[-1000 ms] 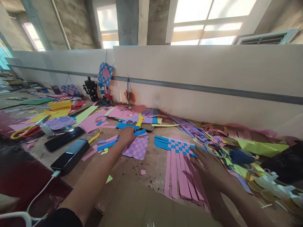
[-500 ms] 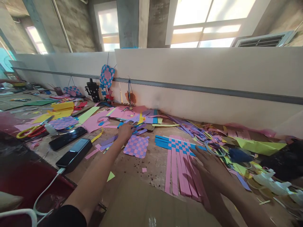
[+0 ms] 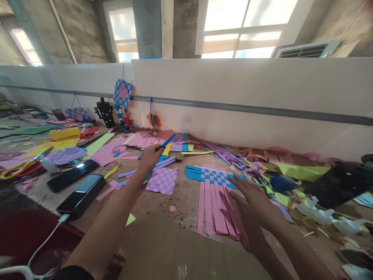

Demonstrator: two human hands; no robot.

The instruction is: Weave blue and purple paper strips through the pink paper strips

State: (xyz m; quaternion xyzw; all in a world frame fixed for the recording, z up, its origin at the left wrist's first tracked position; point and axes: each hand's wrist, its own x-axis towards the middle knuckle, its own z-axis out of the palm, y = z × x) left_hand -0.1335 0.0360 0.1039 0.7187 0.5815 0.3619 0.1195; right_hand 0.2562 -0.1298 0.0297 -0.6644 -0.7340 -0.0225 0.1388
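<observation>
Head view, over a cluttered craft bench. Half-woven paper mat (image 3: pixel 214 177) lies right of centre, blue strips crossing pink in a checked band, with long pink strips (image 3: pixel 217 210) running loose toward the person. Right hand (image 3: pixel 253 202) open, fingers spread over those pink strips and touching them. Left hand (image 3: pixel 150 158) closed around a narrow blue strip (image 3: pixel 166 141), which sticks out up and to the right of the fist. Just below that hand lie loose purple strips (image 3: pixel 163 162) and a finished pink-and-purple checked mat (image 3: pixel 162 181), well left of the half-woven one. Further left: black power bank (image 3: pixel 83 195) with white cable (image 3: pixel 43 245), black phone (image 3: pixel 71 175), yellow-and-red scissors (image 3: pixel 20 170). Blue-and-pink checked paper hanging (image 3: pixel 122 93) against the wall beyond. Brown cardboard sheet (image 3: pixel 180 249) in the foreground.
</observation>
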